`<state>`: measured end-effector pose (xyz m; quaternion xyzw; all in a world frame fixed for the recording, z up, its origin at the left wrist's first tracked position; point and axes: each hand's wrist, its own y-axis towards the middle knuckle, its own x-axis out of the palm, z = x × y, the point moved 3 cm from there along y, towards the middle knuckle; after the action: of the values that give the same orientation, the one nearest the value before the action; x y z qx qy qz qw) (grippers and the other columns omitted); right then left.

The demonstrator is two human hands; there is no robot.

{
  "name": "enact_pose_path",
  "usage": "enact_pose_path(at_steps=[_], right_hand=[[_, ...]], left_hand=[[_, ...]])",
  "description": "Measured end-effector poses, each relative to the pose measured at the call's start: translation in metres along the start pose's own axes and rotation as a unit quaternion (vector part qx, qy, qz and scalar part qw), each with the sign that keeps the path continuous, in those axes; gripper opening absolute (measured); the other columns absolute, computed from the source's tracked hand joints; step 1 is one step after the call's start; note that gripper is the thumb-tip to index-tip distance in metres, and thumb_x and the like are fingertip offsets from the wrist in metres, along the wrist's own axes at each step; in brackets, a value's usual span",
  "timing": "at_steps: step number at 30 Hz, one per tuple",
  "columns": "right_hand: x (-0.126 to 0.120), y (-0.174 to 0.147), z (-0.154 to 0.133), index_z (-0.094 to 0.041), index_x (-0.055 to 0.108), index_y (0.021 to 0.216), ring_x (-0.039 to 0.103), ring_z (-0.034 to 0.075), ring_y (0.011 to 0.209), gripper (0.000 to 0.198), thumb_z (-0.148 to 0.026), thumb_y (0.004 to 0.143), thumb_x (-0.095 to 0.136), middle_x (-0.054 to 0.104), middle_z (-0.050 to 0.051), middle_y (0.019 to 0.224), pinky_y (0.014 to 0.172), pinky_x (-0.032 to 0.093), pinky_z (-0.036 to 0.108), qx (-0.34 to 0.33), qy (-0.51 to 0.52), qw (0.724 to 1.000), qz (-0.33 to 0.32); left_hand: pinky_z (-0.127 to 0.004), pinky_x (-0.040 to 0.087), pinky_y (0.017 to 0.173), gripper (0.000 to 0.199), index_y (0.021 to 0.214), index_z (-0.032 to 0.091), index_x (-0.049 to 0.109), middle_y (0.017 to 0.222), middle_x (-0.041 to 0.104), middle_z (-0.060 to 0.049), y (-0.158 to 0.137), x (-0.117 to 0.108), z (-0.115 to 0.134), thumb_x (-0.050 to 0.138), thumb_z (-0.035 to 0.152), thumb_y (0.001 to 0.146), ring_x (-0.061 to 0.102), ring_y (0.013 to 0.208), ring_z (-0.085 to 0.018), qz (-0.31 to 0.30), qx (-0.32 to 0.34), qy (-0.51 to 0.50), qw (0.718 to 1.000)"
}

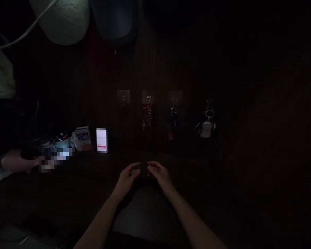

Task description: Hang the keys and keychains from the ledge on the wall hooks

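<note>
Low in the middle of the dim view, my left hand (126,178) and my right hand (160,175) face each other with a small gap between them. The fingers of both are curled, thumbs close to the fingertips. A small dark thing (144,170) shows faintly between them, too dark to name. Beyond the hands, keys with a red and yellow beaded cord (148,116) hang from a hook. To their right hang a second bunch of keys (173,112) and a ring with a silvery fob (206,128).
A lit screen (101,140) stands left of the hands. Farther left are a small box (83,136), a white bottle (76,142) and a pink rounded thing (19,160). A pale cap-like shape (64,24) and a dark blue one (116,22) hang above. Most of the right side is black.
</note>
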<state>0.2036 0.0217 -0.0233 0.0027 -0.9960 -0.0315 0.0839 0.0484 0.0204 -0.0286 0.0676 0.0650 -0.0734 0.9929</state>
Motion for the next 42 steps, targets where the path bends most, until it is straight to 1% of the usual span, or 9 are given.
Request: enact_pose_path(at_steps=[3, 7, 12, 16, 20, 24, 30, 34, 42], right_hand=[[0.002, -0.002, -0.001, -0.019, 0.063, 0.092, 0.055, 0.010, 0.057, 0.035, -0.035, 0.061, 0.070, 0.061, -0.003, 0.066, 0.051, 0.038, 0.021, -0.002, 0.005, 1.000, -0.024], [0.001, -0.003, 0.000, -0.020, 0.065, 0.087, 0.059, 0.014, 0.068, 0.033, -0.031, 0.056, 0.073, 0.065, 0.000, 0.076, 0.059, 0.043, 0.023, -0.020, 0.009, 1.000, -0.013], [-0.003, 0.000, 0.003, -0.020, 0.066, 0.084, 0.056, 0.013, 0.061, 0.026, -0.034, 0.062, 0.069, 0.063, -0.001, 0.068, 0.053, 0.040, 0.022, -0.026, 0.003, 1.000, 0.013], [-0.003, -0.001, 0.002, -0.021, 0.067, 0.084, 0.055, 0.012, 0.059, 0.026, -0.036, 0.063, 0.068, 0.063, -0.002, 0.067, 0.053, 0.039, 0.023, -0.020, -0.010, 1.000, 0.003], [0.003, -0.006, 0.000, -0.022, 0.066, 0.089, 0.060, 0.015, 0.073, 0.029, -0.031, 0.062, 0.071, 0.067, 0.000, 0.079, 0.067, 0.045, 0.027, -0.018, -0.030, 0.998, -0.043], [0.004, -0.008, -0.001, -0.022, 0.066, 0.089, 0.060, 0.017, 0.083, 0.028, -0.027, 0.062, 0.071, 0.067, 0.000, 0.087, 0.074, 0.045, 0.028, -0.043, -0.040, 0.997, -0.051], [0.001, -0.003, 0.000, -0.021, 0.065, 0.084, 0.060, 0.014, 0.064, 0.026, -0.029, 0.060, 0.071, 0.065, -0.002, 0.070, 0.060, 0.045, 0.025, -0.032, -0.011, 0.999, -0.021], [-0.003, 0.000, 0.004, -0.019, 0.063, 0.085, 0.055, 0.011, 0.048, 0.029, -0.034, 0.062, 0.070, 0.060, -0.004, 0.054, 0.047, 0.038, 0.021, 0.004, 0.022, 1.000, -0.017], [-0.002, -0.002, -0.001, -0.018, 0.066, 0.084, 0.053, 0.008, 0.049, 0.029, -0.032, 0.060, 0.072, 0.059, -0.003, 0.054, 0.045, 0.035, 0.018, 0.027, 0.119, 0.992, -0.041]], left_hand=[[-0.029, 0.049, 0.073, 0.048, 0.118, 0.017, 0.054, 0.090, 0.070, -0.005, 0.001, 0.000, -0.002, 0.056, 0.041, 0.076, 0.064, 0.082, -0.018, -0.007, -0.001, -0.041, 0.999], [-0.031, 0.048, 0.078, 0.051, 0.121, 0.016, 0.051, 0.092, 0.071, -0.006, 0.000, 0.003, 0.000, 0.058, 0.039, 0.075, 0.065, 0.087, -0.020, -0.029, -0.012, -0.089, 0.996], [-0.031, 0.047, 0.080, 0.054, 0.123, 0.016, 0.047, 0.088, 0.072, -0.006, -0.004, 0.008, 0.005, 0.059, 0.037, 0.074, 0.066, 0.087, -0.020, -0.048, -0.033, -0.130, 0.990], [-0.027, 0.046, 0.072, 0.050, 0.121, 0.016, 0.048, 0.080, 0.071, -0.003, -0.005, 0.008, 0.007, 0.058, 0.032, 0.075, 0.066, 0.078, -0.017, -0.044, -0.028, -0.108, 0.993], [-0.022, 0.040, 0.057, 0.050, 0.120, 0.016, 0.048, 0.060, 0.063, 0.004, -0.005, 0.006, 0.008, 0.058, 0.029, 0.073, 0.058, 0.058, -0.011, -0.036, -0.015, -0.050, 0.998], [-0.023, 0.042, 0.061, 0.047, 0.118, 0.017, 0.050, 0.066, 0.066, 0.002, -0.007, 0.007, 0.009, 0.058, 0.030, 0.073, 0.059, 0.062, -0.012, -0.040, -0.028, -0.040, 0.998], [-0.026, 0.045, 0.066, 0.045, 0.117, 0.017, 0.050, 0.067, 0.066, 0.000, -0.007, 0.008, 0.010, 0.056, 0.031, 0.075, 0.063, 0.070, -0.015, -0.042, -0.020, -0.055, 0.997], [-0.028, 0.046, 0.072, 0.040, 0.114, 0.016, 0.053, 0.071, 0.068, -0.001, -0.006, 0.007, 0.008, 0.054, 0.033, 0.077, 0.063, 0.071, -0.015, -0.041, -0.020, -0.066, 0.997], [-0.031, 0.045, 0.081, 0.034, 0.106, 0.018, 0.063, 0.087, 0.069, -0.004, -0.006, 0.004, 0.008, 0.055, 0.033, 0.077, 0.062, 0.083, -0.017, -0.056, -0.014, -0.054, 0.997]])
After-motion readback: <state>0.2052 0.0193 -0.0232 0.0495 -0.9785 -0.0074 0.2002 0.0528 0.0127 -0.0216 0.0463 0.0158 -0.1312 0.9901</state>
